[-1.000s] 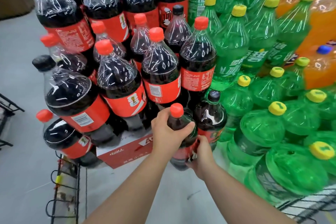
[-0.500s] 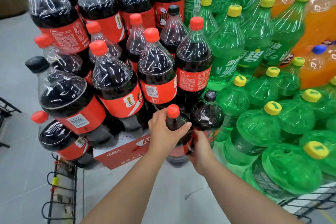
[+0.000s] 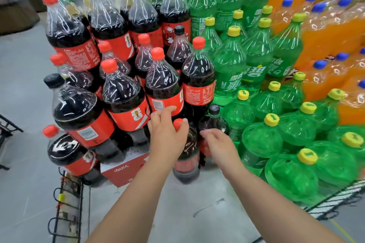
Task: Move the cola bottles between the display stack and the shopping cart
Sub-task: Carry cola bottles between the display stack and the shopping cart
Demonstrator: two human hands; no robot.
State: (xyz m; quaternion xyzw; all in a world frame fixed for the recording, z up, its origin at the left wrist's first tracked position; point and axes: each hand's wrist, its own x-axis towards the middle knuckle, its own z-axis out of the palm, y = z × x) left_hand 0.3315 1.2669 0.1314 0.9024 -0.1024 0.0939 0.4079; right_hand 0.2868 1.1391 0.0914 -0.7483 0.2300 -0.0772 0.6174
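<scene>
The store was bright and evenly lit from overhead. Thin white streaks of glare ran down the shoulders of the cola bottles (image 3: 164, 77) and the green bottles (image 3: 229, 61). Shadows were soft; only a faint one lay on the grey floor (image 3: 197, 209) under my arms. The wide lens bent the picture, so the stack leaned outward toward the edges. The orange bottles (image 3: 325, 31) at the upper right were smeared with blur, and so was the far top left corner. My left hand (image 3: 167, 134) and right hand (image 3: 219, 144) were a little soft at the fingers (image 3: 205, 133), and the bottle below them looked blurred too.
</scene>
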